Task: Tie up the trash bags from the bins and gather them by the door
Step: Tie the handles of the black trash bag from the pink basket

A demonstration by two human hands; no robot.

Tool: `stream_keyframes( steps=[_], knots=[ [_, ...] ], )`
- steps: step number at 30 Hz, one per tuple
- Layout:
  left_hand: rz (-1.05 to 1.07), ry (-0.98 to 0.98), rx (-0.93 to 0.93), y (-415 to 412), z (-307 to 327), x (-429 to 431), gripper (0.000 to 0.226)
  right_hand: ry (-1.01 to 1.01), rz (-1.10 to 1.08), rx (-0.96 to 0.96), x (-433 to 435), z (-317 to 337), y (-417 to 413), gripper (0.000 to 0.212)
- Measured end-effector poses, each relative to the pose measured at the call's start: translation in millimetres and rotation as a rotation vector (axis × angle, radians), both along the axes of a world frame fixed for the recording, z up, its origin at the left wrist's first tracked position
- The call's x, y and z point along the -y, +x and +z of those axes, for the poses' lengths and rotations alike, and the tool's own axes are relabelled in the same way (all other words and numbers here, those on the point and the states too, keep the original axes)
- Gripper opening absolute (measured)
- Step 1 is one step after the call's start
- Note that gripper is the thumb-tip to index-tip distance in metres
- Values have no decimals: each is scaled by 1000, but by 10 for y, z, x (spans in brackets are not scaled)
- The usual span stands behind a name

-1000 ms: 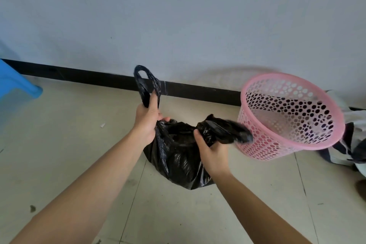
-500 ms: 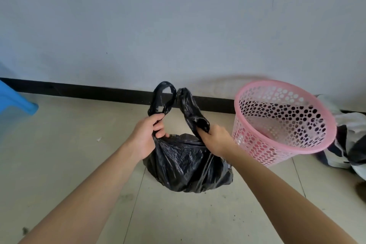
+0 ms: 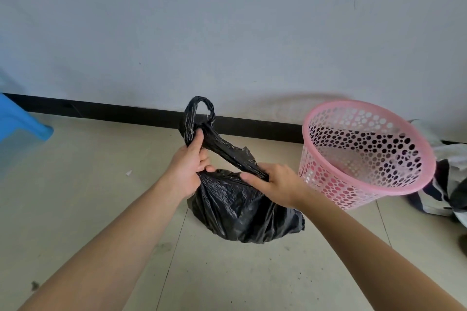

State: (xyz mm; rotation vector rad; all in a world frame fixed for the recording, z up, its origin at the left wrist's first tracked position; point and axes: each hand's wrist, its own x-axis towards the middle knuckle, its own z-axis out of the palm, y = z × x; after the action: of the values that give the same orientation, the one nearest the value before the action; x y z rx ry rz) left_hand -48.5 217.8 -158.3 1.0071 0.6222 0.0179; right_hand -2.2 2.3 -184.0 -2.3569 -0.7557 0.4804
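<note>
Just left of the pink bin (image 3: 366,159), by the far wall: black trash bag (image 3: 240,212). Left hand (image 3: 188,171) with fingers curled round its handle loop (image 3: 189,118), right hand (image 3: 276,183) with fingers pinching its other handle (image 3: 227,150).

Both bare forearms reach forward and converge. Left hand (image 3: 188,170): fingers (image 3: 205,162) curled round a strand of the trash bag (image 3: 240,209), thumb pointing up. Right hand (image 3: 276,184), lower, back uppermost: pinches another strand.
</note>
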Motion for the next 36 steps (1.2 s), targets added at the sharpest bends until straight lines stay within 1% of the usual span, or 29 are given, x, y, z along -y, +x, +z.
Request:
stream_keyframes(
  steps=[1, 2, 4, 6, 9, 12, 15, 17, 20, 22, 24, 25, 27, 29, 31, 32, 33, 34, 36],
  knots=[
    [-16, -23, 16, -2, -18, -38, 25, -5, 3, 33, 23, -25, 17, 43],
    [-80, -45, 40, -15, -37, -82, 22, -7, -1, 64, 36, -39, 31, 41],
    [-289, -40, 65, -47, -68, -154, 33, -4, -1, 105, 52, -35, 55, 41],
    [-470, -8, 63, -84, -67, -174, 42, -11, 45, 125, 51, 0, 82, 38],
    [-580, 2, 31, -110, -44, -110, 53, -86, 197, 206, -8, 52, 89, 37],
    [-572, 14, -21, -98, -57, -67, 66, -51, 309, 315, -60, 13, 51, 33],
    [-560, -67, -55, -97, -90, -103, 70, -88, 341, 390, -60, -48, 31, 25],
    [-598, -72, -63, -116, -98, -97, 60, -149, 368, 422, -74, -66, -10, 23],
    [-642, -6, -57, -131, -105, -64, 47, -234, 390, 400, -123, -40, -49, 29],
    [-637, -10, -35, -122, -107, -52, 39, -279, 365, 316, -112, -16, -42, 26],
    [-526, -97, -12, -96, -130, -59, 20, -261, 265, 156, -35, -2, -22, 19],
    [-428, -163, -8, -81, -145, -72, 22, -207, 179, 85, 25, -4, -15, 18],
    [-233, -229, -30, -35, -208, -119, 56, -53, -26, 33, 142, -33, 4, 16],
    [-151, -192, -33, -9, -230, -144, 74, 96, -179, 46, 191, -61, 5, 17],
    [-184, -163, -45, 2, -210, -140, 79, 153, -212, 78, 166, -52, -6, 20],
    [-242, -162, -48, -6, -188, -138, 79, 128, -173, 109, 143, -41, -4, 26],
    [-327, -160, -44, -24, -163, -133, 77, 71, -102, 145, 118, -18, -1, 32],
    [-424, -150, -40, -48, -143, -135, 74, -14, -12, 187, 93, -3, 10, 33],
    [-571, -114, -19, -107, -98, -108, 63, -189, 165, 259, 33, 30, 33, 19]
  ],
)
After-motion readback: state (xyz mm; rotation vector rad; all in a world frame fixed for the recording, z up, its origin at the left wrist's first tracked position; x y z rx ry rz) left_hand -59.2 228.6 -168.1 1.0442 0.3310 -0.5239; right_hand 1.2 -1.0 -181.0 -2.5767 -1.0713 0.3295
